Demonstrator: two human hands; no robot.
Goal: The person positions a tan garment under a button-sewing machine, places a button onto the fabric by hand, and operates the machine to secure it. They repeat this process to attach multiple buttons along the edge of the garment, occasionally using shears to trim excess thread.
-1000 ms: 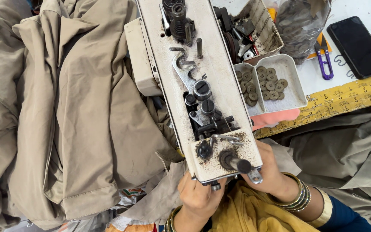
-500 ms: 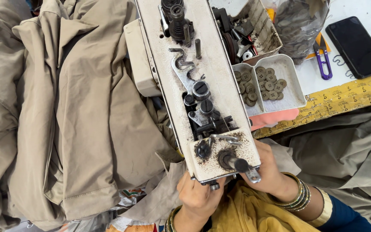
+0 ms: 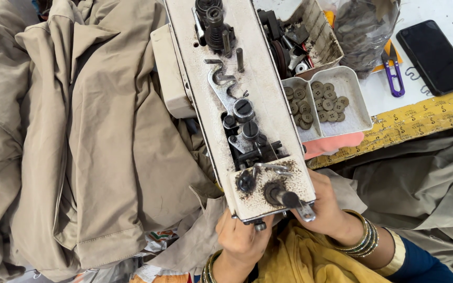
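A worn white button-sewing machine head (image 3: 247,105) runs down the middle of the view. My left hand (image 3: 239,238) sits at its near end, fingers curled on khaki cloth (image 3: 195,243) that passes under the machine. My right hand (image 3: 327,205), with bangles on the wrist, rests on the same cloth just right of the machine's end. Its fingertips are hidden beneath the head. A white tray (image 3: 360,112) holding several brown buttons stands right of the machine.
Heaps of khaki garments (image 3: 79,147) cover the left side, and more cloth (image 3: 425,178) lies at the right. At the back right are a box of metal parts (image 3: 321,36), a bag of buttons (image 3: 365,29), purple thread snips (image 3: 394,78), a black phone (image 3: 436,57) and a yellow-edged table (image 3: 420,120).
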